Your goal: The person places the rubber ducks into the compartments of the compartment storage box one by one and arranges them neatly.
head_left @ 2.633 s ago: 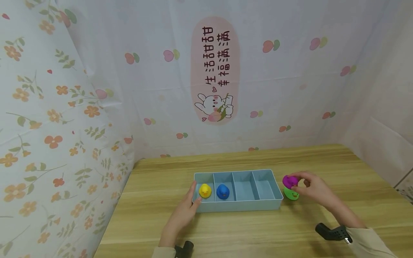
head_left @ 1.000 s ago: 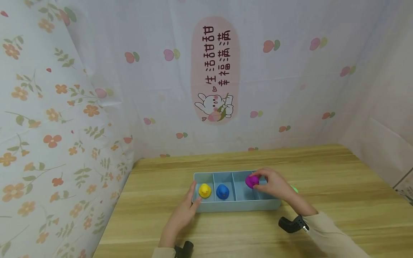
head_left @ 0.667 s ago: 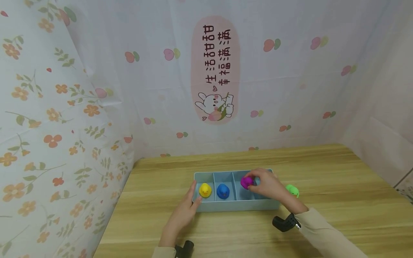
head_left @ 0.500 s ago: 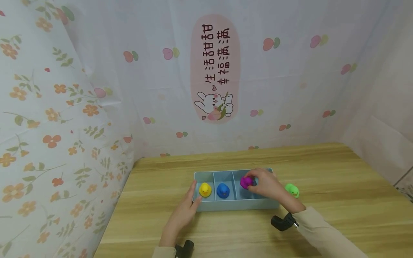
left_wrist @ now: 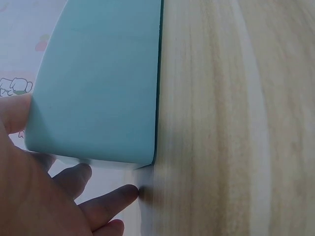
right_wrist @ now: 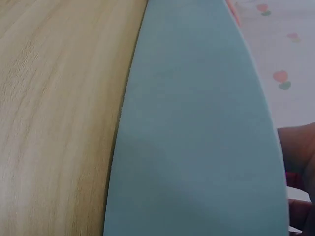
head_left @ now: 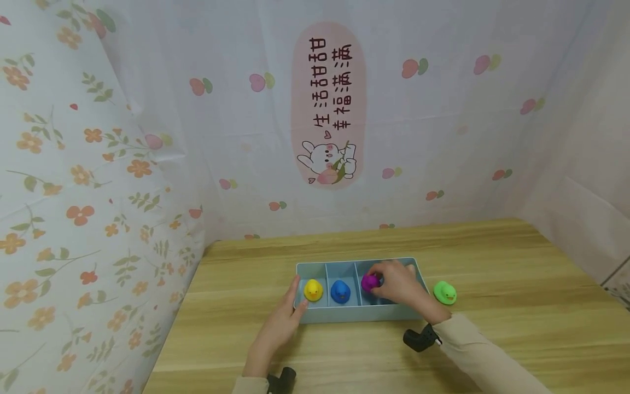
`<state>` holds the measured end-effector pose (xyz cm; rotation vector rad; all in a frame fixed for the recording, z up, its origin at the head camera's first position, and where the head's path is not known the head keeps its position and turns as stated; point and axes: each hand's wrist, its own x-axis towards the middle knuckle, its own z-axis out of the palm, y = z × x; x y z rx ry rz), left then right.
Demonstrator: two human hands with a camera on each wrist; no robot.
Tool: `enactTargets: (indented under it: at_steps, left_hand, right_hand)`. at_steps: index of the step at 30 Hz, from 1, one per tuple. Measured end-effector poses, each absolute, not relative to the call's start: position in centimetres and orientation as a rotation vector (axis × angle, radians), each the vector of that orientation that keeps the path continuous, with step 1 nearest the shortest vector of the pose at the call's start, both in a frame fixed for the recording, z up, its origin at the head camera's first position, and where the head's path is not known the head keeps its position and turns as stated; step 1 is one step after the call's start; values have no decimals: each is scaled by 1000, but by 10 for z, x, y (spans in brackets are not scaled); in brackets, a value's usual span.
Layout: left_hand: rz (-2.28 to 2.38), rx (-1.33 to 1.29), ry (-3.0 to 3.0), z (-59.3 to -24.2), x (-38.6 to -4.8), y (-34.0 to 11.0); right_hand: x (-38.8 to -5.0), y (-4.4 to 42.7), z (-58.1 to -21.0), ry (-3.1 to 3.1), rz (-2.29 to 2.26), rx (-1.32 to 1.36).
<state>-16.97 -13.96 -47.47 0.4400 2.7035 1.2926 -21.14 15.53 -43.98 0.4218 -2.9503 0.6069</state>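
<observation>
A light-blue divided box [head_left: 364, 314] stands on the table. My left hand [head_left: 276, 327] holds its left end, thumb at the near rim and fingers along the end wall; the left wrist view shows the thumb [left_wrist: 15, 112] against the rim. My right hand [head_left: 401, 284] pinches a purple toy duck [head_left: 369, 283] down in the third compartment from the left. A yellow toy duck [head_left: 313, 290] sits in the first compartment and a blue toy duck [head_left: 340, 292] in the second. In the right wrist view, the box wall [right_wrist: 197, 123] hides most of the right hand.
A green toy duck [head_left: 445, 293] rests on the wooden table [head_left: 236, 284], just right of the box. Patterned white cloth [head_left: 221, 137] hangs behind the table and on both sides. Black wrist mounts [head_left: 420, 339] sit on both forearms.
My right hand has carried the purple duck left from above the green duck, then lowered it into the third compartment. The left hand has stayed at the box's left end.
</observation>
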Motion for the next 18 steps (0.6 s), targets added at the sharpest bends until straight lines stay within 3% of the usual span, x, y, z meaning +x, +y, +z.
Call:
enactTargets:
  at_steps: [18]
  left_hand:
    - [1291,463,2712,-479,-173,-141]
  right_hand:
    - [-210,144,-452,-2997,471,359]
